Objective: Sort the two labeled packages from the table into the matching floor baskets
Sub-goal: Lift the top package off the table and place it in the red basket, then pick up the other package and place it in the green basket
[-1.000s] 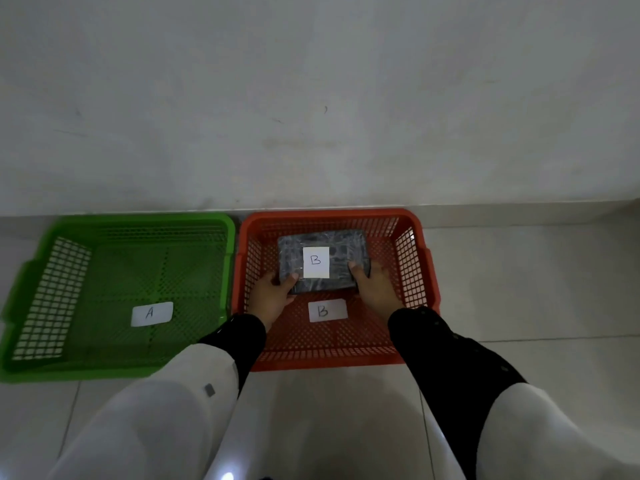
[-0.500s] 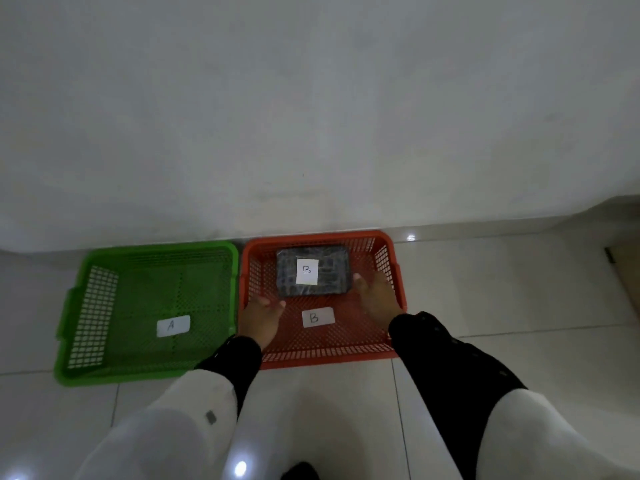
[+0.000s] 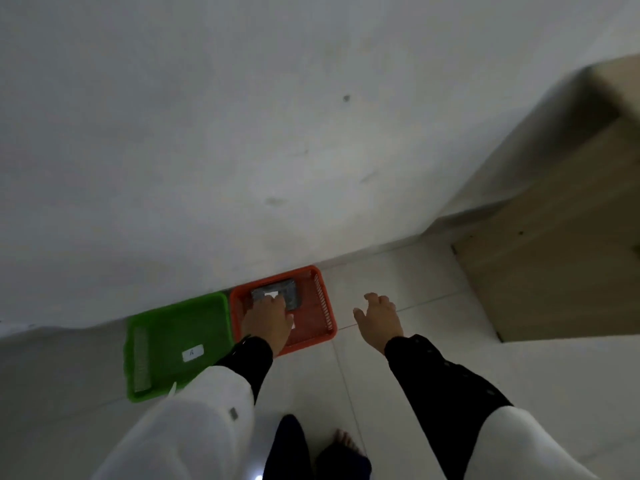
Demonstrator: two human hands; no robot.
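Note:
A grey wrapped package [image 3: 289, 295] with a white label lies in the far part of the red basket [image 3: 323, 306] on the floor by the wall. The green basket [image 3: 166, 336] with an "A" tag [image 3: 193, 353] stands to its left and holds no package. My left hand [image 3: 268, 322] hangs above the red basket, fingers loose, holding nothing, and hides part of the package and the basket's tag. My right hand [image 3: 378, 317] is spread over the floor tiles to the right of the red basket, with nothing in it.
A light wooden cabinet or table side [image 3: 554, 244] rises at the right. The pale wall [image 3: 242, 133] runs behind the baskets. My bare foot [image 3: 344, 443] and dark trouser leg [image 3: 287, 445] show on the white floor tiles at the bottom.
Both hands have let go of the package and pulled up and away from the red basket. The view has risen and tilted, so the baskets look smaller.

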